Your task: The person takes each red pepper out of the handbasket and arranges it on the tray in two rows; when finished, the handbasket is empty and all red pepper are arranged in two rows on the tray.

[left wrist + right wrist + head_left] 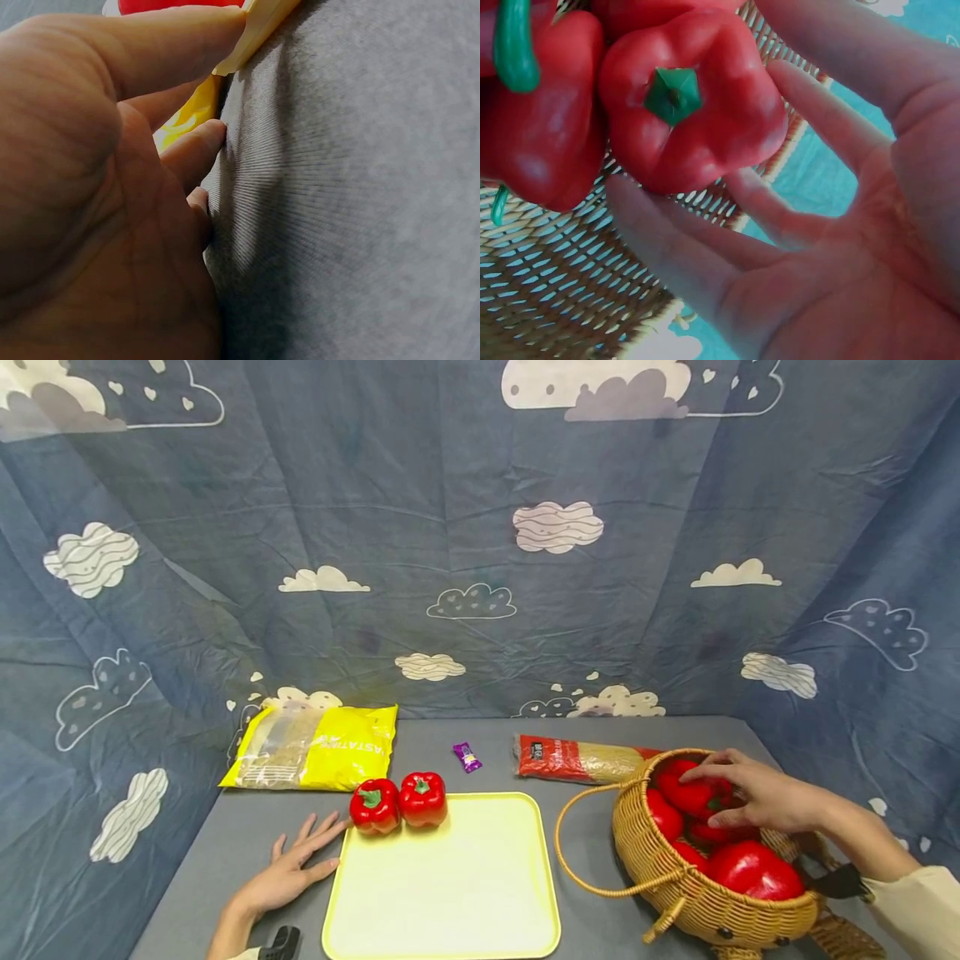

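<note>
My right hand [765,793] reaches into a wicker basket [637,839] at the right, which holds several red bell peppers. In the right wrist view its spread fingers lie around one bell pepper [697,142] with a green stem, some fingertips at its sides. My left hand [288,872] rests with fingers extended beside the left edge of a pale yellow tray [442,893]; the thumb and index fingertip touch or nearly touch the rim. On the tray's far left corner sit two red bell peppers, the left one [374,810] and the right one [423,802].
A yellow pasta bag [348,747] lies at the back left, and a small purple-wrapped candy [467,757] behind the tray. A red pack of noodles [577,760] lies at the back right, partly behind the basket. The basket's loop handle [566,852] sticks out toward the tray.
</note>
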The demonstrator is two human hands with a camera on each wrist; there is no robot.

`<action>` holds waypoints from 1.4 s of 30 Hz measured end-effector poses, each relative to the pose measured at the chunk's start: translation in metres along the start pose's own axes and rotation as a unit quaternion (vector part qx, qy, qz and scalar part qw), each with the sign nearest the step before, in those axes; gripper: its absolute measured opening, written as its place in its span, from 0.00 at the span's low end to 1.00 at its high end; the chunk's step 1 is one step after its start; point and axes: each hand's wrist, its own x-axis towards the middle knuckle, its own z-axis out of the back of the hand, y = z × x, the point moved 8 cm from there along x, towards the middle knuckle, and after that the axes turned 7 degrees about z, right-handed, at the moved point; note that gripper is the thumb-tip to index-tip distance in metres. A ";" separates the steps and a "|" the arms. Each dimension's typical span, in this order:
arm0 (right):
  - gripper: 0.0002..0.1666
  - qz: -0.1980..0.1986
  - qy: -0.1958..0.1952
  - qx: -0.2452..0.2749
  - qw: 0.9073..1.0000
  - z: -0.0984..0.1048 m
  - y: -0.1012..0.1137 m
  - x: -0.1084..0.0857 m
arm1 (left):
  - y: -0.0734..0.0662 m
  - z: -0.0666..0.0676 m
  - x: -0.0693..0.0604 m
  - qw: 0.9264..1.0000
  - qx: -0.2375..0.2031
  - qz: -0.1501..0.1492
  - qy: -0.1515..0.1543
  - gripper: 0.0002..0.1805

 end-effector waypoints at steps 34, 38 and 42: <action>0.35 -0.023 -0.034 0.014 0.999 0.016 0.013 0.001 | 0.003 0.000 0.000 1.000 -0.002 0.007 -0.001 0.35; 0.34 -0.026 -0.031 0.010 0.999 0.018 0.017 0.002 | 0.003 0.001 0.001 1.000 0.000 0.004 -0.003 0.35; 0.34 -0.026 -0.032 0.002 0.999 0.022 0.023 0.003 | 0.003 0.000 0.001 1.000 -0.003 0.004 -0.001 0.35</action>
